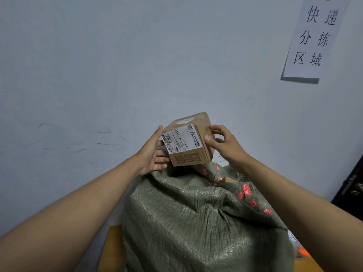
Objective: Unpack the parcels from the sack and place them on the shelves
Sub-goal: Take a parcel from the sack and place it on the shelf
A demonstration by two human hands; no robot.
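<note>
A: What is held at this moment?

B: A small cardboard parcel (188,140), its printed shipping label turned toward the camera, is held in the air just above the open mouth of the green woven sack (196,213). It is clear of the sack and tilted a little.

A: How is it gripped?

B: It is supported from the left by the left hand (153,152), whose fingers are laid nearly straight under and against the side of the box. On the right it is pinched by the right hand (222,142), the thumb pressed on the label face and the fingers curled round the far corner.

A: Which step is judged to be in hand?

B: The lifting-out of one parcel appears finished; the carrying to a shelf is not yet begun. More packages, taped in red-printed tape, can be seen inside the sack, so the task is judged far from done.

A: What is called for next?

B: No shelf is shown here; only a pale wall and a paper sign (314,36) are seen. A turn toward the shelves is therefore needed, with the box kept level and both grips maintained.
</note>
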